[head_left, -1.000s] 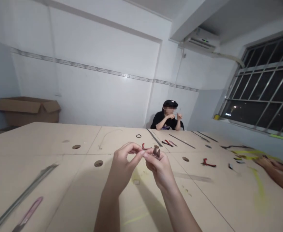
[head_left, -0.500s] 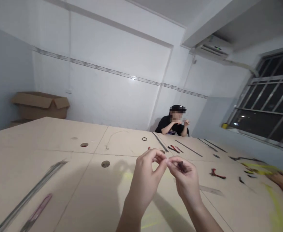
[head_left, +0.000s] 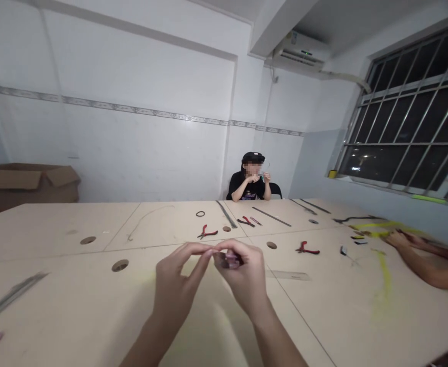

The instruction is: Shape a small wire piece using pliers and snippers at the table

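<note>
Fingertips of the left hand [head_left: 176, 285] and right hand [head_left: 243, 278] meet above the table [head_left: 74, 306]; the right fingers pinch a small dark object [head_left: 229, 261], and the left thumb and forefinger are pressed together beside it. The beige panel table carries round holes, a metal strip [head_left: 11, 298] at the near left, and red pliers [head_left: 206, 233] farther off. Another person's forearm [head_left: 423, 260] rests at the right edge. A seated person [head_left: 251, 181] occupies the far end. Since the earlier frame the view has swung right; the hands remain joined.
</note>
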`<state>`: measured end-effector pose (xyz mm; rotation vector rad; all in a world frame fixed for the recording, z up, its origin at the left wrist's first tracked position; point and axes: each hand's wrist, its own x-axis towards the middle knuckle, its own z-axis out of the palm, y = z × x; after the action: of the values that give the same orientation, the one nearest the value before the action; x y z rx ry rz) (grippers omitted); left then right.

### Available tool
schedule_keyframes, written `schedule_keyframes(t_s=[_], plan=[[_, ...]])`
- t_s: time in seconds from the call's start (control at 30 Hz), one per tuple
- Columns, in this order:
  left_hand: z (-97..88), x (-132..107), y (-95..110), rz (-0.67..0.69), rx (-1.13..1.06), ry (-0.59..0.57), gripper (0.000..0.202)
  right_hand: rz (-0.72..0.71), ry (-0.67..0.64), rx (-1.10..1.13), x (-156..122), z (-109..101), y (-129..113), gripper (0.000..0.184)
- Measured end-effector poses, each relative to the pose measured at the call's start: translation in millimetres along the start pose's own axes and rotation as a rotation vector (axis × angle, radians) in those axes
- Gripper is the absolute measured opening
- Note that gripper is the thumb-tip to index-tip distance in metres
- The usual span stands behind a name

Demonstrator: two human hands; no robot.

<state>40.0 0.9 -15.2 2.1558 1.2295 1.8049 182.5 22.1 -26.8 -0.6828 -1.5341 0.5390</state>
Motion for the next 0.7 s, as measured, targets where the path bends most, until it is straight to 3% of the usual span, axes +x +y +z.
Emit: schedule_keyframes(t_s=[0.17,0.33,0.47,0.7], plan=[[11.3,-8,-3,0.085,0.197,0.127,0.006,0.006,-0.117,-0.024,8,-10,-1,0.009],[20.4,-12,-4,-0.003,0.304,0.219,0.009,0.101,-0.089,0.098,14,-5,9,0.007],[20.4,-8,-8,-0.066,0.304,0.215,0.010,0.143,-0.078,0.168,17,1,18,0.009],[4.9,3,-15,-0.066,0.233,0.141,0.014,0.075,-0.114,0.162,11,9,25,0.005]])
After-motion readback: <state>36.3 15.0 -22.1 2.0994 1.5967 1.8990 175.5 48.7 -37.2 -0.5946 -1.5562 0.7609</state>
